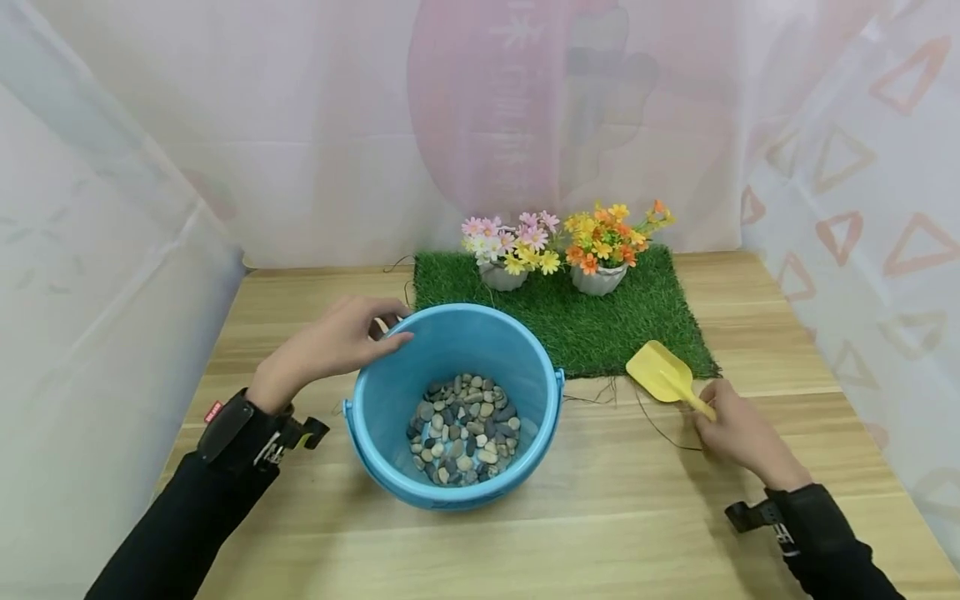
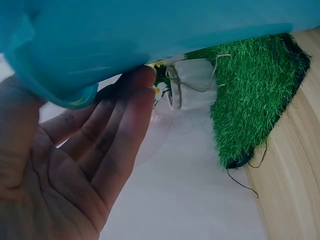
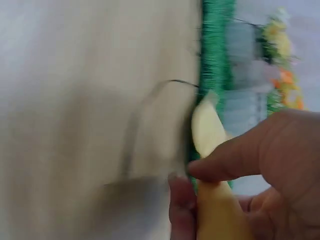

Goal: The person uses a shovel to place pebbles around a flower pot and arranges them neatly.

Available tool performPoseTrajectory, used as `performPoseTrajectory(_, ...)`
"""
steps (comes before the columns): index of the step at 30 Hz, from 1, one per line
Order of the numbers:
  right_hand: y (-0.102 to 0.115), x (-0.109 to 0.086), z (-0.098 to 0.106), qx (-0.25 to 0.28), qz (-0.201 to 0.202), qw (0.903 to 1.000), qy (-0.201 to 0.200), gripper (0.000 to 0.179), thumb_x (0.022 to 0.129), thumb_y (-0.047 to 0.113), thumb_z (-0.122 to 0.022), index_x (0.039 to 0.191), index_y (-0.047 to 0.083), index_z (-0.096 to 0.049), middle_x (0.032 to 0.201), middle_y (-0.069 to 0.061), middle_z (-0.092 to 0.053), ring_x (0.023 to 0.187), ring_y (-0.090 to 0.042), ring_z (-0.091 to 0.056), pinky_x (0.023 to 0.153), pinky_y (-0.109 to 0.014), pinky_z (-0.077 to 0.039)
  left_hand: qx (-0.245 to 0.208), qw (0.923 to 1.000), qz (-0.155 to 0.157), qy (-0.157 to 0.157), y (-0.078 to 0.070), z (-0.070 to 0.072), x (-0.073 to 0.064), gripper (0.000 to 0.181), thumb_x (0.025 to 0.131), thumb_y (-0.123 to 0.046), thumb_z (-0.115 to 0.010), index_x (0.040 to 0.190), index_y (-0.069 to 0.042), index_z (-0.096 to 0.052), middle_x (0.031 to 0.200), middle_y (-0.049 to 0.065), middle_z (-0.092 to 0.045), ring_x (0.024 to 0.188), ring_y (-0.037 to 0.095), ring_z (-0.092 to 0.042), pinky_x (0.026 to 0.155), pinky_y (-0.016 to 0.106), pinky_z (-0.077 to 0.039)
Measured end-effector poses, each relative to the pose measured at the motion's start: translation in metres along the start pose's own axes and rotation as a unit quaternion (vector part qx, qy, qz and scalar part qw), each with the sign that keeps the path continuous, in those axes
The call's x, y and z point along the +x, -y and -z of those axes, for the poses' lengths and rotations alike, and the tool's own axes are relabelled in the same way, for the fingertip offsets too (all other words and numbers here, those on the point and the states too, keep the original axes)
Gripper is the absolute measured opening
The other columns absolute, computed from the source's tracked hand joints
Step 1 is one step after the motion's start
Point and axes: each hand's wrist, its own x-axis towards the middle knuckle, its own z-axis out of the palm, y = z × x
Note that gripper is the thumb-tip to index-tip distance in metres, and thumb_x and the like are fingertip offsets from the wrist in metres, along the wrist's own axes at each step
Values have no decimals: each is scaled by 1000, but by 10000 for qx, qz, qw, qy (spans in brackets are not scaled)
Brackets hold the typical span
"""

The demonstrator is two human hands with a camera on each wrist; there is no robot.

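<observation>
**One blue bucket [image 1: 450, 343] and one yellow shovel [image 1: 662, 373] held, a hand to each**

Two hands are seen, set well apart. By the left hand [image 1: 337, 337], the bucket's rim is gripped at its far left side, between the thumb and the fingers; in the left wrist view the fingers are seen behind the blue wall. By the right hand [image 1: 738, 433], the shovel's handle is pinched between thumb and fingers, with the scoop directed away from the person and to the left. Two black sleeves [image 1: 168, 525] are worn, and a black band is strapped at each wrist.

The bucket is stood upright on the worktop [image 1: 615, 525], between the hands but nearer the left one. Two side lugs are shown on it, one at the left and one at the right. Its bottom is mostly covered by grey, tan and dark pebbles [image 1: 487, 457], too many to be counted exactly, with patches of blue left visible among them.

The scoop is seen across the near right corner of one green turf mat [image 1: 540, 321]; whether the two are touching cannot be told. From the mat's edges, several thin dark threads [image 1: 667, 433] are trailed over the wood-grained surface.

On the mat, two pale flowerpots are set side by side near its far edge: the left pot [image 1: 504, 277] is filled with pink, white and yellow blooms, the right pot [image 1: 598, 282] with orange and yellow ones. The worktop is enclosed on three sides by pale printed sheets [image 1: 315, 183], the right one marked with triangles.
</observation>
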Motion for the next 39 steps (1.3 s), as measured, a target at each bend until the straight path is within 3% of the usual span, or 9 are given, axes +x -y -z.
performPoseTrajectory(5, 24, -1, 32, 73, 740, 9965, -385, 19, 88, 12, -61, 102, -1, -55, 69, 0, -56, 48, -9, -48, 38, -27, -40, -2, 9998, -184, -63, 0, 0, 7, 12, 89, -20, -61, 99, -13, -64, 78, -6, -61, 65, 5, -58, 51, 24, -50)
performPoseTrajectory(10, 75, 7, 79, -10, 1796, 9822, -540, 7, 91, 16, -60, 97, 16, -63, 64, 9, -52, 47, -6, -44, 37, -24, -36, 90, 9996, -205, -149, 1, 0, 7, 14, 90, -23, -60, 100, -14, -64, 79, -5, -62, 65, 4, -57, 51, 24, -50)
performPoseTrajectory(14, 132, 19, 111, -327, 2801, 9575, -597, 14, 89, 16, -63, 96, 28, -60, 64, 13, -48, 46, -5, -38, 43, -21, -32, 86, 9996, -218, -162, 1, -1, 8, 14, 90, -23, -59, 99, -14, -64, 78, -6, -62, 64, 4, -57, 51, 25, -50)
performPoseTrajectory(16, 160, 26, 119, -698, 3239, 9409, -699, 17, 87, 18, -65, 99, 29, -61, 66, 15, -49, 48, -2, -37, 45, -21, -32, 82, 9996, -213, -186, 1, -2, 6, 14, 90, -23, -60, 100, -14, -64, 79, -6, -62, 65, 5, -58, 52, 24, -50)
performPoseTrajectory(18, 186, 32, 123, -922, 3507, 9305, -517, 17, 87, 20, -65, 103, 26, -63, 71, 16, -51, 48, -1, -36, 46, -22, -32, 105, 9995, -215, -229, 2, -2, 6, 16, 90, -23, -60, 102, -13, -64, 79, -6, -62, 66, 5, -58, 52, 24, -50)
performPoseTrajectory(25, 253, 64, 104, -1335, 4079, 9000, 766, 4, 89, 23, -63, 90, 19, -64, 66, 10, -50, 50, -5, -37, 47, -27, -34, 80, 9994, -202, -285, 1, -4, 5, 22, 89, -21, -61, 107, -9, -64, 80, -4, -63, 63, 7, -59, 52, 23, -50)
performPoseTrajectory(29, 280, 82, 83, -1604, 4111, 8868, 1375, 10, 89, 23, -63, 80, 18, -61, 65, 6, -49, 53, -9, -40, 50, -27, -34, 140, 9993, -188, -303, 4, -5, 7, 22, 90, -22, -61, 108, -10, -64, 81, -4, -63, 66, 6, -59, 53, 23, -50)
performPoseTrajectory(35, 304, 107, 44, -2450, 4068, 8626, 1744, 11, 87, 20, -65, 77, 16, -63, 68, 4, -51, 56, -9, -43, 51, -23, -36, 137, 9991, -232, -340, 6, -7, 9, 19, 90, -24, -61, 104, -13, -65, 80, -5, -63, 63, 4, -58, 52, 23, -50)
performPoseTrajectory(39, 313, 117, 19, -3029, 3942, 8461, 1922, 17, 87, 18, -63, 73, 17, -53, 65, 1, -43, 55, -12, -37, 51, -26, -31, 173, 9989, -250, -346, 5, -8, 10, 18, 90, -23, -60, 104, -12, -65, 79, -6, -63, 62, 4, -58, 52, 23, -50)
